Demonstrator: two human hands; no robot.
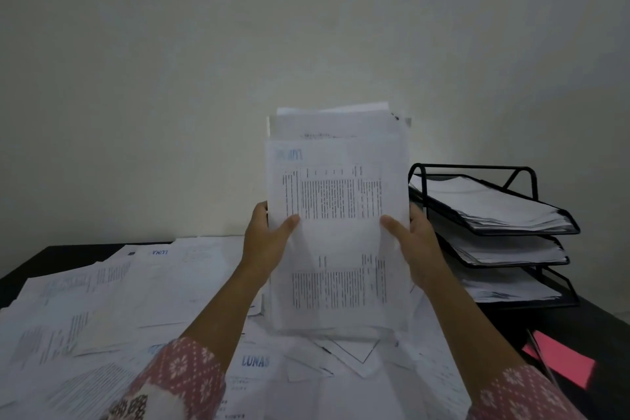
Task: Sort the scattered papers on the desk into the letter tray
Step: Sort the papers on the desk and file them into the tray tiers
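Hands: 2, left hand and right hand, fingers clamped on 1 upright paper stack, frame centre. Letter tray, 3 tiers w/ papers, centre right. Loose papers cover tabletop, lower left; count unclear.

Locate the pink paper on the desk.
The pink paper lies at the head view's lower right, on the dark desk, just in front of the letter tray.

Left hand and right hand raised, thumbs forward, fingers clamped.
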